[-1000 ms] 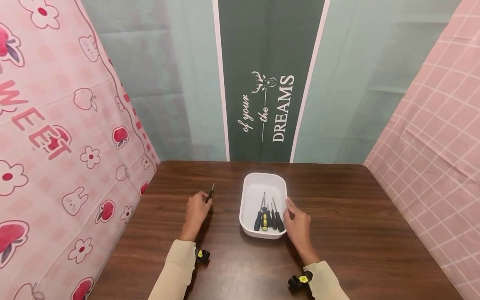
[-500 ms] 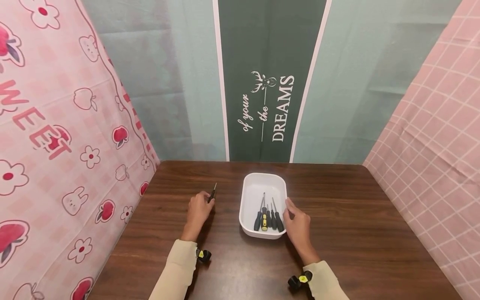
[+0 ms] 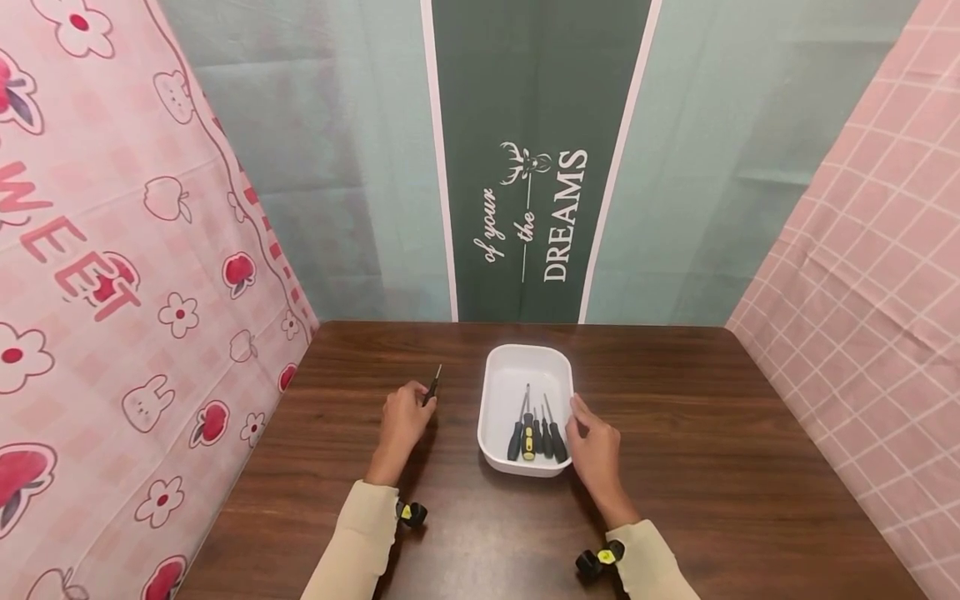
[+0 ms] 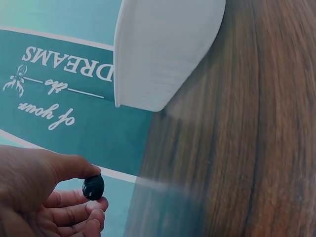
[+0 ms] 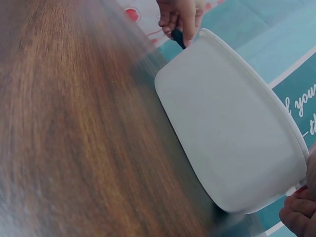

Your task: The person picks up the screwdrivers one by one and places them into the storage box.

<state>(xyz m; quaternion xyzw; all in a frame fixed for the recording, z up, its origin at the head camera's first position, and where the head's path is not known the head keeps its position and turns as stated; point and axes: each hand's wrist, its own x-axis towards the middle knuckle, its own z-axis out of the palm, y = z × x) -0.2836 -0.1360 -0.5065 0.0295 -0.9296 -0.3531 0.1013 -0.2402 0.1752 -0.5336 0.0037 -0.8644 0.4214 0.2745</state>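
Observation:
My left hand (image 3: 405,417) pinches a small dark-handled screwdriver (image 3: 431,390) between thumb and fingers, its thin metal shaft slanting away. In the left wrist view the dark handle end (image 4: 93,187) shows under the thumb, with the other fingers curled beneath. Right of that hand stands a white plastic tub (image 3: 517,367). Several screwdrivers (image 3: 529,437) lie in its near half, most with black handles and one black and yellow. My right hand (image 3: 597,440) grips the tub's right side, thumb at the rim; the right wrist view has its curled fingers (image 5: 298,212) at the tub's corner.
Under everything is a dark wood-grain table (image 3: 690,417). A green cloth with printed words (image 3: 528,208) hangs behind its far edge. Pink patterned cloth (image 3: 180,317) flanks the left side, and pink checked cloth (image 3: 862,275) the right.
My left hand has shifted a little to the right toward the tub, carrying the screwdriver. The right hand and the tub have stayed in place.

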